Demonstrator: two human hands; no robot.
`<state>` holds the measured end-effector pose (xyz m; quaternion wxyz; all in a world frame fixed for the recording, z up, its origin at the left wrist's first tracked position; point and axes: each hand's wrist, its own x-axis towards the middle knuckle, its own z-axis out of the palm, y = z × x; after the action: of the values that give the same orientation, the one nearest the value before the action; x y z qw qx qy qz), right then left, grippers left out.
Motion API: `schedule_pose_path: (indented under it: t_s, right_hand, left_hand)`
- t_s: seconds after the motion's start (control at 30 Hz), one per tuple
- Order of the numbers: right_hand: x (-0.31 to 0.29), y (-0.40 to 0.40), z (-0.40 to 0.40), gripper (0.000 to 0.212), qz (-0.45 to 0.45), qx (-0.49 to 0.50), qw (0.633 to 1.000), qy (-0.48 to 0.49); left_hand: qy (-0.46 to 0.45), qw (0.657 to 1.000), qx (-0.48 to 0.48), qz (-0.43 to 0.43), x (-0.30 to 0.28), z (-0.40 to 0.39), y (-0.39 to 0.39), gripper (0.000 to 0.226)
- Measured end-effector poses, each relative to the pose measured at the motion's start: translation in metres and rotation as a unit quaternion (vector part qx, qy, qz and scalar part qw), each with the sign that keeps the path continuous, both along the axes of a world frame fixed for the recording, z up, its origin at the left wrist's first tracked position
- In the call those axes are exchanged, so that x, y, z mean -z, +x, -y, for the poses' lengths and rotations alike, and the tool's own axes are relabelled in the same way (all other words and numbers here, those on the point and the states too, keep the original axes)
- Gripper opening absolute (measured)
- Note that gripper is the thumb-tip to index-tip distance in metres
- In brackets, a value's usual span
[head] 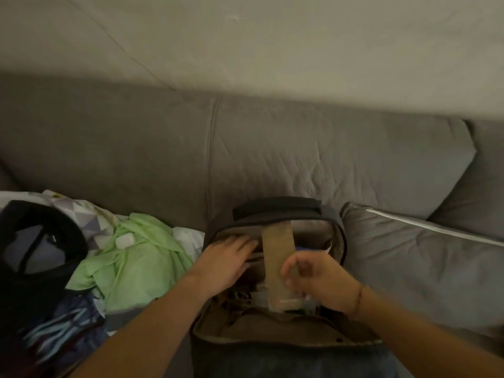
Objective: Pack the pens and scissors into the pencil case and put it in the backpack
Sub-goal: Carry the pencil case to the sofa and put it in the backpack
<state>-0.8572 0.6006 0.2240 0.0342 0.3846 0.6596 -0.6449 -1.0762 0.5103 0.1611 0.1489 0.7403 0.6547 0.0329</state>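
No readable text, label, brand or number anywhere. Only blurred dark marks on a pale item inside the open dark grey fabric backpack (275, 347), near its front-left corner; too smeared and dim to make out as letters or digits.

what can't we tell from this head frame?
- Pens and scissors: not visible, head view; whether they are in the pencil case is hidden by its fabric.
- Right hand: motion-blurred, so its hold on the case is unclear.
- Backpack contents: dark, and covered by the case and the left hand.
- Backpack front: cut off by the bottom edge.
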Motion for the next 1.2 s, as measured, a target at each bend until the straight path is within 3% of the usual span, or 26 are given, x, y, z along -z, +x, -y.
schedule_pose_path:
  t_s: [0.1, 0.27, 0.5, 0.87, 1.0, 1.1, 1.2]
  right_hand:
    - [0.041, 0.008, 0.0, 0.024, 0.094, -0.055, 0.992, 0.062]
    - [0.083, -0.01, -0.005, 0.029, 0.138, -0.058, 0.98, 0.129]
    - [0.089, -0.012, -0.001, 0.049, 0.231, -0.153, 0.954, 0.112]
    - [0.086, -0.014, -0.001, 0.06, 0.186, -0.17, 0.96, 0.125]
    - [0.089, -0.009, 0.001, 0.069, 0.195, -0.163, 0.962, 0.101]
    - [0.076, 0.003, -0.008, 0.061, 0.169, -0.117, 0.969, 0.139]
    - [0.053, 0.033, -0.022, 0.043, 0.123, -0.015, 0.955, 0.269]
  left_hand:
    - [-0.054, 0.992, -0.102, 0.057, -0.002, -0.013, 0.01, 0.037]
    - [-0.146, 0.962, -0.15, 0.178, -0.002, -0.027, 0.03, 0.028]
    - [-0.191, 0.953, -0.23, 0.053, 0.018, -0.05, 0.048, 0.019]
    - [-0.149, 0.953, -0.264, 0.005, 0.032, -0.051, 0.055, 0.014]
    - [-0.148, 0.961, -0.235, -0.004, 0.03, -0.046, 0.057, 0.012]
    - [-0.041, 0.987, -0.155, 0.014, 0.014, -0.02, 0.052, 0.019]
    - [0.062, 0.992, -0.063, 0.085, -0.018, 0.026, 0.037, 0.034]
